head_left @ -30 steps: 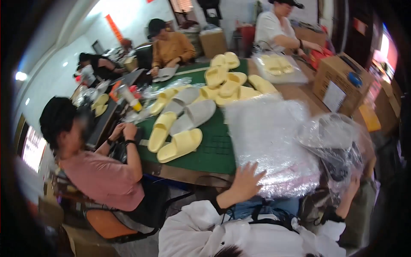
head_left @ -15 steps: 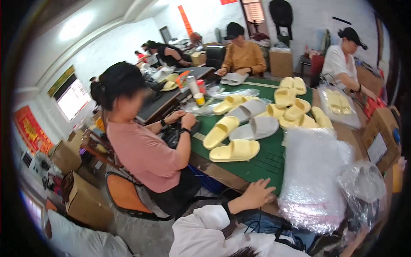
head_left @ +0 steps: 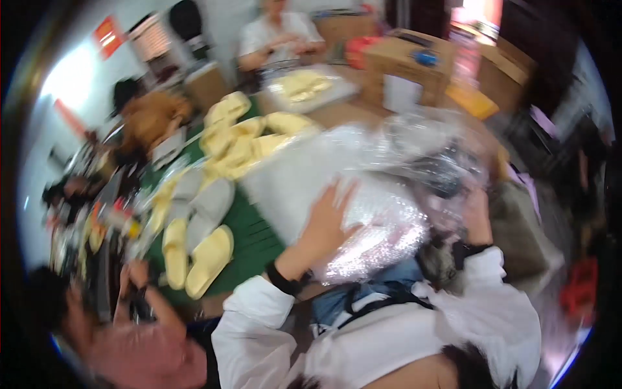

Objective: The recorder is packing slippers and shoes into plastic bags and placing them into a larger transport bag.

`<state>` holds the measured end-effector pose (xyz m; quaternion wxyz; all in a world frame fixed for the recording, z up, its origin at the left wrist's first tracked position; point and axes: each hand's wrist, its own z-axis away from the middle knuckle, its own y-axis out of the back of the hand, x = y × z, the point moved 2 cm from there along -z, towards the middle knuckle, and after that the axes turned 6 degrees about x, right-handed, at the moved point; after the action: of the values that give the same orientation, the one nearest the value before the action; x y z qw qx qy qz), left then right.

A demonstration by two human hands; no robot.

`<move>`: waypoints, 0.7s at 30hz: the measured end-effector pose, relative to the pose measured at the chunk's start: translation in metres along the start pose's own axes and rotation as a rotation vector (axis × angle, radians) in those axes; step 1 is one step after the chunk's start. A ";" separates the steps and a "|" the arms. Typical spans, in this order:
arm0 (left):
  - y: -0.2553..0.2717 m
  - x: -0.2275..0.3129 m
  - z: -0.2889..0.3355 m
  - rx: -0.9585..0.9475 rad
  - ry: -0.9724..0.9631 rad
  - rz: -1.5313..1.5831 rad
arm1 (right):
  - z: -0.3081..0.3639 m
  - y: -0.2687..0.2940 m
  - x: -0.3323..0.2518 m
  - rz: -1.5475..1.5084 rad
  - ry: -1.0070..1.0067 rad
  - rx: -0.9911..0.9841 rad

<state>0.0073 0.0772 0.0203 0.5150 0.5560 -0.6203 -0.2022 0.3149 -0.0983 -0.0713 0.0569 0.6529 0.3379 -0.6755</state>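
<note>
My left hand [head_left: 329, 217], fingers spread, lies over a thick stack of clear plastic bags [head_left: 389, 230] on the table in front of me. To its right, my right hand [head_left: 477, 211] grips the edge of a crinkled clear plastic bag [head_left: 414, 133] that has something grey in it. Motion blur and the shiny film partly hide the right fingers. Left of the stack, several pale yellow slippers [head_left: 210, 260] and grey slippers [head_left: 210, 206] lie on a green mat [head_left: 249, 256].
A cardboard box [head_left: 408, 65] stands on the table's far right side. Bagged yellow slippers [head_left: 301, 84] lie in front of a person in white [head_left: 280, 39] across the table. A co-worker in pink [head_left: 146, 350] sits at my left, another in orange [head_left: 152, 117] farther back.
My view has swung to the right. My left hand has moved from the mat's edge onto the bag stack. My right hand, mostly hidden before, now shows at the crinkled bag.
</note>
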 end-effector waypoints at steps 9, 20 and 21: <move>-0.095 0.023 -0.134 -0.185 -0.076 -0.104 | 0.059 0.065 -0.027 -0.364 -0.198 0.216; -0.150 0.028 -0.129 -0.029 -0.342 0.198 | 0.040 0.035 0.012 -0.219 -0.035 0.519; -0.144 0.034 -0.127 -0.030 -0.349 0.169 | 0.036 0.038 0.017 -0.291 -0.051 0.559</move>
<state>0.1915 0.0449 -0.0349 0.4230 0.4507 -0.7415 -0.2611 0.3023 -0.1402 -0.1042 -0.2136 0.5710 0.2273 -0.7594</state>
